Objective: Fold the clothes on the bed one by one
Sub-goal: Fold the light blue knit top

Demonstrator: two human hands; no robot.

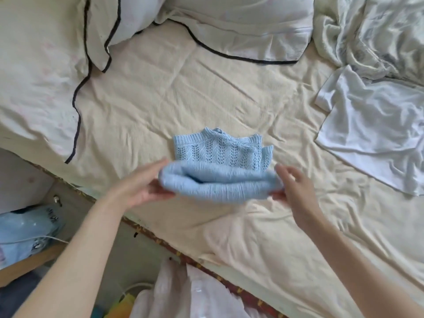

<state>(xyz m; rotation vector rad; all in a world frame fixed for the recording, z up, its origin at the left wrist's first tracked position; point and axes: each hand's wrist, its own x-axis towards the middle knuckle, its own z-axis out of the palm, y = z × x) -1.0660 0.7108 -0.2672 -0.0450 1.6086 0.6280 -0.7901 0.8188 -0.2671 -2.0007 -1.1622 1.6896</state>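
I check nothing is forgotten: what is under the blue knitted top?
Under the blue knitted top only the cream sheet shows around it. Both hands lift its near fold; directly beneath stays covered.

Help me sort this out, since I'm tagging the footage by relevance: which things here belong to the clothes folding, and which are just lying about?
Part of the job:
- blue knit sweater, held at both ends by the left hand and right hand
- white garment, unfolded at the right
- bed sheet, the work surface

Just lying about:
- pillows
- crumpled blanket
- plastic bag beside the bed
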